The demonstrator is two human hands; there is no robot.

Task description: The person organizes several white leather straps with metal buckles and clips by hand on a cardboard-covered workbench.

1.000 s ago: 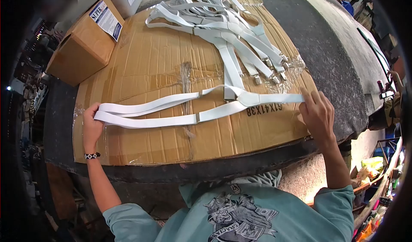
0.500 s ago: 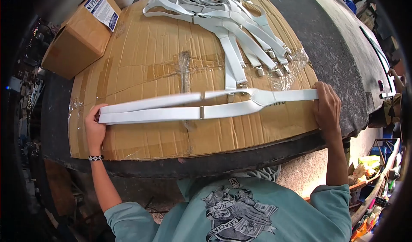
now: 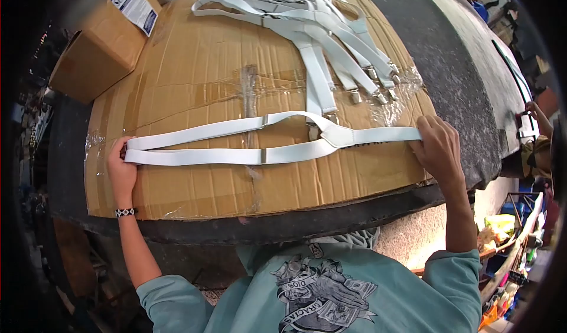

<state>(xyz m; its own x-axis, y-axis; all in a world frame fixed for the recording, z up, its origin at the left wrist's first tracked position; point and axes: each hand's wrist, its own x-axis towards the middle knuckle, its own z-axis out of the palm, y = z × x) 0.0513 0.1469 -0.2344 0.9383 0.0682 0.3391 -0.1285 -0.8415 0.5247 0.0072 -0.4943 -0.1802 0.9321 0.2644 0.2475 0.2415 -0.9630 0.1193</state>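
Observation:
White suspenders lie stretched across the flattened cardboard, their two straps apart, with a metal slider on each and a joining patch toward the right. My left hand is closed round the two strap ends at the left; the ends inside it are hidden. At the right, my right hand is closed on the single strap, hiding its end. Beyond them lies a pile of white suspenders with metal clips, some of which reach close to the held pair.
A brown cardboard box with a label stands at the back left. The dark table edge runs beneath the cardboard. Another person's hand shows at the far right, away from mine, above shelves of mixed items.
The suspenders' straps have spread apart and now lie lower on the cardboard. The right hand has shifted slightly left in the view; both hands keep their hold.

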